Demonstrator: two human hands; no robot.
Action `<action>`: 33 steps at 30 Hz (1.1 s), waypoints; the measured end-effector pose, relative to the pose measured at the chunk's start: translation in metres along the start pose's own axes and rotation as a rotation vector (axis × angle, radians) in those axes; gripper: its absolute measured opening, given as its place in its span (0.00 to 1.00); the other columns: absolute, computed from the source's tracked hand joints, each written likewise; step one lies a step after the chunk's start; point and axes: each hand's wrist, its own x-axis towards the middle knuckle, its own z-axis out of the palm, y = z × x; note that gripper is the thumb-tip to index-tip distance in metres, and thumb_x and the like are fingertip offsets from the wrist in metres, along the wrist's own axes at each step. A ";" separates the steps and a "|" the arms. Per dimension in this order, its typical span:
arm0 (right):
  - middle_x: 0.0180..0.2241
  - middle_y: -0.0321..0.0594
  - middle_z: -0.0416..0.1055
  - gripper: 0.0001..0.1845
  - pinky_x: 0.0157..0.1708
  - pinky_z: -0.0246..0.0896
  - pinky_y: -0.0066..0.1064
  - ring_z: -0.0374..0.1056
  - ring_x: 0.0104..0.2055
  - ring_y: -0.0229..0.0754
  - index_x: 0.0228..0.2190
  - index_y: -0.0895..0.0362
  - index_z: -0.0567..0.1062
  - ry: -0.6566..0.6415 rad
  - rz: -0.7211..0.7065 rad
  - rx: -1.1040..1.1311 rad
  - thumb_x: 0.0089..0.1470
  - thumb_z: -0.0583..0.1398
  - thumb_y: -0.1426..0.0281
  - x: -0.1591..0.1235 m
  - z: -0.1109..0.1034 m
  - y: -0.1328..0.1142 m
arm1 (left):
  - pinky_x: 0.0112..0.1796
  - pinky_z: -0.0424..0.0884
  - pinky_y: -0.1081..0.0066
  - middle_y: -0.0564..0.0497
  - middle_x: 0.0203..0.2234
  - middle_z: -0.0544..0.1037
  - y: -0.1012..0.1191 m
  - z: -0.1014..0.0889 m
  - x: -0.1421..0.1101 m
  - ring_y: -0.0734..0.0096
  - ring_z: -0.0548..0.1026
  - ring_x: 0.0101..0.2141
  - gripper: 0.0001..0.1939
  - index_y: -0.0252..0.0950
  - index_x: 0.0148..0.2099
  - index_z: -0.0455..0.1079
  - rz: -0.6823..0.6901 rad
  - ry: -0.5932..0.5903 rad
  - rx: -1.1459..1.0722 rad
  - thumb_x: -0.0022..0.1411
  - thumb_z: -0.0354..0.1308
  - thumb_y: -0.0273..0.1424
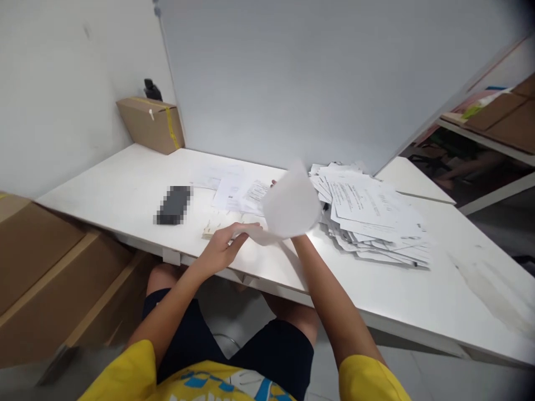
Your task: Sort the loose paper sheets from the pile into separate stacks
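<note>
My left hand [228, 245] pinches the near left edge of a white sheet of paper [291, 206], which is bent and blurred by motion. Most of my right hand [273, 182] is behind that sheet; only a fingertip or so shows at its far left edge, so its grip is hidden. Under and beyond the sheet, several printed papers [229, 189] lie flat on the white table [200, 214]. A small cream-coloured stack [213, 227] sits just past my left hand. To the right of the sheet is a large untidy pile of printed papers [368, 211].
A dark pixelated object [174, 205] lies left of the papers. At the back left corner stands a cardboard box [152, 123], with a black bottle [152, 90] behind it. More cardboard boxes [54, 267] are at the left, below table height. A grey partition [284, 78] rises behind the table.
</note>
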 end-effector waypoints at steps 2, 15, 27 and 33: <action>0.67 0.42 0.56 0.48 0.64 0.54 0.51 0.54 0.68 0.54 0.70 0.49 0.44 0.122 0.036 0.248 0.57 0.43 0.39 0.003 -0.008 0.003 | 0.45 0.75 0.61 0.47 0.40 0.82 -0.009 0.006 0.006 0.52 0.78 0.46 0.20 0.42 0.46 0.76 -0.028 0.112 0.034 0.66 0.52 0.48; 0.43 0.39 0.77 0.19 0.52 0.62 0.43 0.69 0.51 0.52 0.39 0.51 0.76 0.228 0.086 1.094 0.49 0.64 0.55 0.007 -0.001 0.001 | 0.52 0.72 0.58 0.43 0.43 0.81 -0.061 -0.017 0.020 0.54 0.77 0.49 0.14 0.37 0.46 0.73 -0.071 0.661 0.256 0.63 0.55 0.39; 0.40 0.39 0.73 0.13 0.49 0.63 0.40 0.68 0.46 0.46 0.39 0.51 0.70 0.519 0.072 0.888 0.51 0.61 0.60 0.008 0.009 0.004 | 0.53 0.71 0.55 0.42 0.49 0.78 -0.060 -0.059 0.077 0.52 0.75 0.52 0.25 0.38 0.55 0.69 -0.062 0.386 0.073 0.55 0.61 0.36; 0.38 0.39 0.73 0.15 0.50 0.62 0.42 0.66 0.45 0.48 0.36 0.52 0.70 0.406 0.194 0.761 0.50 0.60 0.55 0.013 0.021 0.007 | 0.55 0.68 0.48 0.39 0.50 0.78 -0.088 -0.067 0.088 0.47 0.75 0.52 0.26 0.34 0.51 0.71 -0.101 0.336 -0.108 0.51 0.63 0.40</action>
